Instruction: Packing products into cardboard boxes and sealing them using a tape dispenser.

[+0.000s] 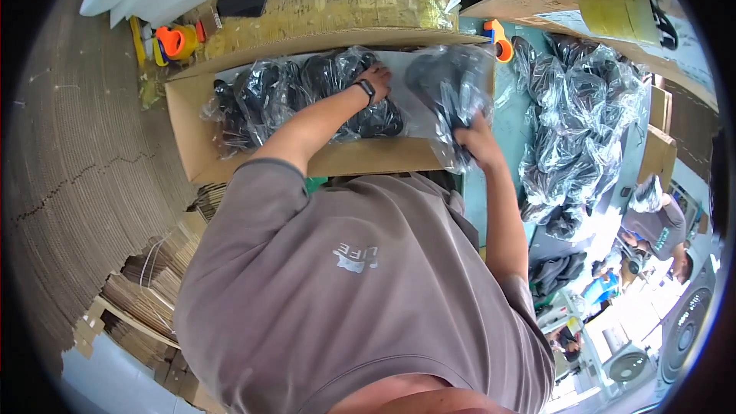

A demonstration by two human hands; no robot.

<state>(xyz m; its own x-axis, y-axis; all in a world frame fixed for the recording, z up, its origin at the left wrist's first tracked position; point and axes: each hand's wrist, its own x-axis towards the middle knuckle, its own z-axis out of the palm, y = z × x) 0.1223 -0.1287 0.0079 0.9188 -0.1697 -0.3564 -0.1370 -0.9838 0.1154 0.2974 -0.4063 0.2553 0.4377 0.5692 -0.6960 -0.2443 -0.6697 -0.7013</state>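
Observation:
A long open cardboard box (184,126) lies in front of me, with several black items in clear plastic bags (268,92) packed side by side from its left end to its middle. My left hand (374,79) rests on the rightmost packed bag, its fingers stretched out. At the box's right end, my right hand (477,142) grips another bagged black item (448,80), holding it by the lower part over the box; it is slightly blurred. The plastic hides the exact kind of the items.
More bagged black items (575,130) lie heaped on the greenish table at right. Orange tape dispensers (178,43) and a dark phone (242,4) sit beyond the box. Flattened cardboard (146,284) is stacked at left. A co-worker (658,226) is at far right.

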